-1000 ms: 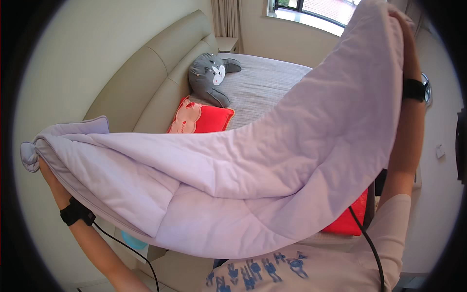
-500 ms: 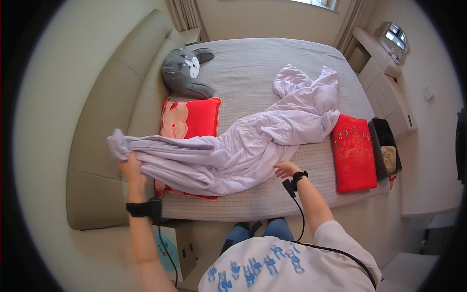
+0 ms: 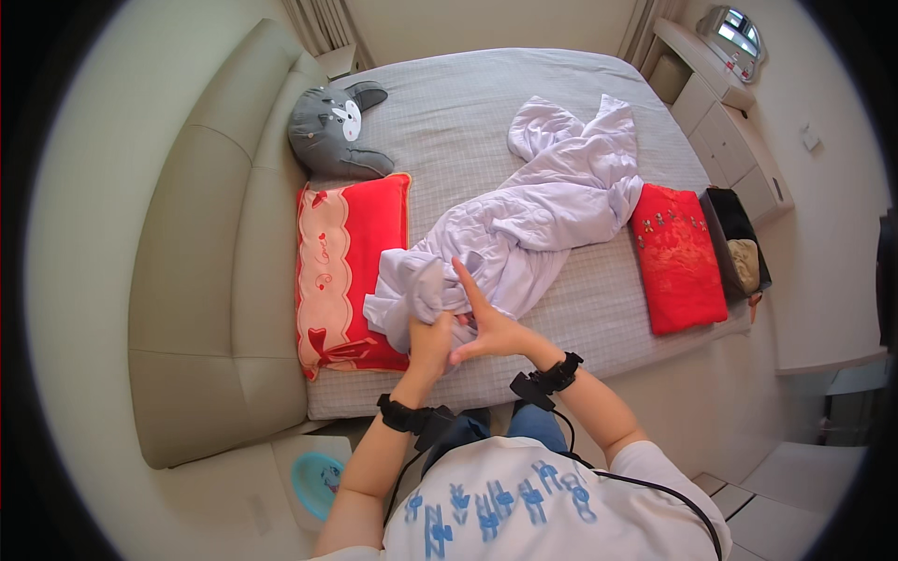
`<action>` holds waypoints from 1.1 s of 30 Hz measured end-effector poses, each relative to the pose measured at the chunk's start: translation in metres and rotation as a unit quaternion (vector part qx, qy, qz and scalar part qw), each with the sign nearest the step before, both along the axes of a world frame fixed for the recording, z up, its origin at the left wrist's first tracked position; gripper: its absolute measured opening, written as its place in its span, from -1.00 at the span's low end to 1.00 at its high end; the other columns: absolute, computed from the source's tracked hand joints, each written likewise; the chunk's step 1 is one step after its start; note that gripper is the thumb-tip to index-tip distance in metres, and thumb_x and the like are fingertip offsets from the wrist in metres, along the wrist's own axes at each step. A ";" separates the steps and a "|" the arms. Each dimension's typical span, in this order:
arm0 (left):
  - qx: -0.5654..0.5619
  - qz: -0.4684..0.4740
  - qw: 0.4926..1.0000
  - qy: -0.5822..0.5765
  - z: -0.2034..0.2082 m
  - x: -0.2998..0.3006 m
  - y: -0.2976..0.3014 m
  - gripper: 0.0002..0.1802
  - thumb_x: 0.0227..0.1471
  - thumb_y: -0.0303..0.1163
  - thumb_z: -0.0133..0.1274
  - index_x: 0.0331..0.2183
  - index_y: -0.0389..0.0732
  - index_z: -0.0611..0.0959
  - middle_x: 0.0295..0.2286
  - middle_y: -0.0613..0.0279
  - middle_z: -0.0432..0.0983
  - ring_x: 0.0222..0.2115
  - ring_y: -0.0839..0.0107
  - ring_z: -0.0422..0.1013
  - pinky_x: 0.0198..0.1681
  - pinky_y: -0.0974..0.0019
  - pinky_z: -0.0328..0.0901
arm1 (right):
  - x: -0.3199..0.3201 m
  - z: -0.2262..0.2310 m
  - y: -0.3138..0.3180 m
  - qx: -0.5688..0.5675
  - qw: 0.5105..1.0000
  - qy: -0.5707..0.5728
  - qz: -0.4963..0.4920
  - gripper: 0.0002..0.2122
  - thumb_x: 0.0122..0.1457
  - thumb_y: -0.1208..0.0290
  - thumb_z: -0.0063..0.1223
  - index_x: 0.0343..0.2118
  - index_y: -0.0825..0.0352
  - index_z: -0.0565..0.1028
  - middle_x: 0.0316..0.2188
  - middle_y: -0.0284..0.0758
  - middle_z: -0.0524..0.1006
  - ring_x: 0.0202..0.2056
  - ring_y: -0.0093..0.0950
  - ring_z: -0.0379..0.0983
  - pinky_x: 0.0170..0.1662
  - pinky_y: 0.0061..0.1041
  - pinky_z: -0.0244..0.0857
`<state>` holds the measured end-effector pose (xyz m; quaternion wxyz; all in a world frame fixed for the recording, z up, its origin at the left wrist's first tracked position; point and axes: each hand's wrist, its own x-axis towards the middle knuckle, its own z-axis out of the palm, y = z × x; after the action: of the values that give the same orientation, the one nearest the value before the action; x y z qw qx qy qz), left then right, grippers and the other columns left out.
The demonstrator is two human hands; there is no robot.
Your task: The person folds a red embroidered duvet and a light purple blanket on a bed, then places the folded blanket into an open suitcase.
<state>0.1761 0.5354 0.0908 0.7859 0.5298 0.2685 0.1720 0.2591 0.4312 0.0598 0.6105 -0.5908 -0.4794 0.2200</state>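
On the left, by the headboard (image 3: 196, 252), the red pillow (image 3: 341, 243) lay flat on the bed (image 3: 449, 122), with the gray toy (image 3: 323, 131) on its far side. The near left end of the quilt (image 3: 533, 229) lay over the pillow's right edge.

The left hand (image 3: 430, 348) had that end bunched up tight in its fist. From there, the quilt ran off to the far right in one long, bent heap. So nearly all of it lay far and right of the fist. The right hand (image 3: 496, 332) was just right of the left one, closer to the big part of the heap. Its thumb and pointing finger were spread wide, and it did not grip. I could not tell if its other fingers touched the quilt.

The quilt was pale purple, soft and puffy, all twists and creases. At the far end, two flaps stuck out, a round one on the left and a pointy one on the right. Its right side came up to the red cloth (image 3: 678, 266), and right of that was a dark box (image 3: 718, 238).
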 end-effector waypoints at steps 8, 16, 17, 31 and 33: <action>0.135 -0.256 0.957 -0.001 -0.028 -0.001 -0.009 -0.14 -0.33 -0.42 0.27 0.00 -0.24 0.13 -0.15 0.18 0.24 -0.19 0.44 0.28 -0.17 0.39 0.26 | -0.011 -0.032 -0.047 -0.096 0.983 -0.013 -0.157 -0.32 -0.24 0.54 0.10 0.06 0.28 0.13 -0.39 -0.13 0.48 -0.30 -0.28 0.44 -0.22 -0.46 0.27; 0.508 -0.212 0.813 0.189 -0.083 -0.042 0.108 -0.48 -0.44 -0.56 0.18 -0.25 -0.25 0.49 -0.39 -0.08 0.46 -0.32 0.03 0.39 -0.28 0.21 0.30 | 0.092 -0.044 -0.242 -0.195 0.861 -0.069 -0.465 -0.80 -0.10 0.59 -0.13 -0.33 0.34 0.38 -0.53 -0.24 0.47 -0.43 -0.41 0.40 -0.33 -0.46 0.25; 0.559 -0.224 0.765 0.228 -0.068 -0.045 0.121 -0.55 -0.34 -0.54 0.10 -0.24 -0.21 0.49 -0.42 -0.08 0.46 -0.35 0.03 0.40 -0.32 0.18 0.29 | 0.105 -0.041 -0.292 -0.219 0.815 -0.111 -0.525 -0.79 -0.09 0.61 -0.16 -0.33 0.35 0.37 -0.50 -0.26 0.45 -0.40 -0.47 0.36 -0.28 -0.49 0.23; 0.562 -0.159 0.638 0.502 -0.160 -0.090 0.309 -0.73 -0.27 -0.48 0.02 -0.39 -0.36 0.53 -0.47 -0.26 0.42 -0.36 -0.12 0.37 -0.30 0.10 0.29 | 0.033 -0.090 -0.650 -0.483 0.532 -0.069 -0.692 -0.64 -0.19 0.61 -0.16 -0.21 0.42 0.38 -0.32 -0.01 0.45 -0.22 -0.07 0.36 -0.17 -0.30 0.20; 0.593 -0.024 0.736 0.326 -0.133 0.031 0.255 -0.63 -0.24 -0.52 -0.02 -0.24 -0.26 0.47 -0.37 -0.20 0.40 -0.30 -0.08 0.34 -0.25 0.11 0.25 | 0.031 -0.107 -0.603 -0.528 0.550 -0.079 -0.642 -0.65 -0.17 0.62 -0.19 -0.22 0.41 0.38 -0.31 -0.02 0.44 -0.21 -0.07 0.34 -0.15 -0.29 0.19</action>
<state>0.2066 0.7906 -0.0420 0.1806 0.9183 0.3394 0.0939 0.2898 -0.1715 -0.0468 0.1275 -0.9726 0.1834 -0.0650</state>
